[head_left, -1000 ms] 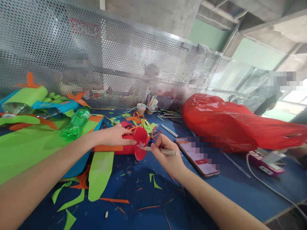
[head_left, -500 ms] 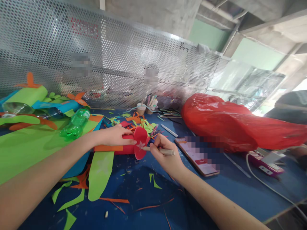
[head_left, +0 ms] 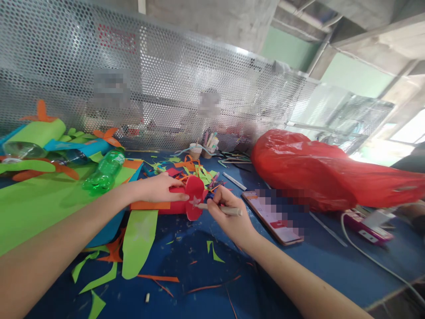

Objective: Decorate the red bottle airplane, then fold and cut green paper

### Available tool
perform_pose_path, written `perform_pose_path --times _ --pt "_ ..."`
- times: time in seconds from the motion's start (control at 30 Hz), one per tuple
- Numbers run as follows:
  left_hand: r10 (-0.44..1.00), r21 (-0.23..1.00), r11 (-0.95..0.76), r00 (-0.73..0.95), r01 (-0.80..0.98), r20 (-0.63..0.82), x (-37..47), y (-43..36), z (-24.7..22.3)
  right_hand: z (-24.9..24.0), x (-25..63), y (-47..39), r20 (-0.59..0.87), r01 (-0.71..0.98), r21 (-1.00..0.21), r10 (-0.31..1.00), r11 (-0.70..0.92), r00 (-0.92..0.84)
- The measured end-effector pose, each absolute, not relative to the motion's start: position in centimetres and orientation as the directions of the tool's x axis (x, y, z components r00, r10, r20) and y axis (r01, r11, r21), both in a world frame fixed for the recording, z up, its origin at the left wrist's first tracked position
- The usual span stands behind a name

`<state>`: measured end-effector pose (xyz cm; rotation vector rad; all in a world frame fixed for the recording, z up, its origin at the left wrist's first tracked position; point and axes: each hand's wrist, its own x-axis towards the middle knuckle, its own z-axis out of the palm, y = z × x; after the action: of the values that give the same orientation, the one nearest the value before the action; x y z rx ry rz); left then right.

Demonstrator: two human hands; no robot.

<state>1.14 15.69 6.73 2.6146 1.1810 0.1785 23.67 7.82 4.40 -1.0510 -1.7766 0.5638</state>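
My left hand [head_left: 161, 188] is closed round the body of a red craft plane [head_left: 172, 208], which lies on its side on the blue table. A green paper wing [head_left: 139, 243] with a faint star sticks out from it towards me. At its right end is a red petal-shaped piece [head_left: 195, 190] with a pale star drawn on it. My right hand [head_left: 229, 217] grips a pale marker [head_left: 230, 211], its tip touching or very close to that star. Part of the body is hidden under my left fingers.
Green and blue craft planes [head_left: 76, 150] and a green bottle [head_left: 108, 170] lie at left. Paper scraps [head_left: 189, 164] and cups of markers [head_left: 209, 148] stand behind. A phone [head_left: 272, 217], a red plastic bag [head_left: 308, 168] and a white cable [head_left: 372, 257] are at right.
Both hands, the plane and the marker look almost unmoved. At the far right edge, a dark blurred shape has shifted to the right.
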Motion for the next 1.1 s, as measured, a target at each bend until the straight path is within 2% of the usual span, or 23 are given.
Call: perform_pose_path --times 1.1 --pt "0.747 0.291 -0.637 0.664 0.714 0.008 0.99 15.80 6.54 4.65 23.61 7.74 0.528 0.422 -0.725 0.833 0.545 -0.168"
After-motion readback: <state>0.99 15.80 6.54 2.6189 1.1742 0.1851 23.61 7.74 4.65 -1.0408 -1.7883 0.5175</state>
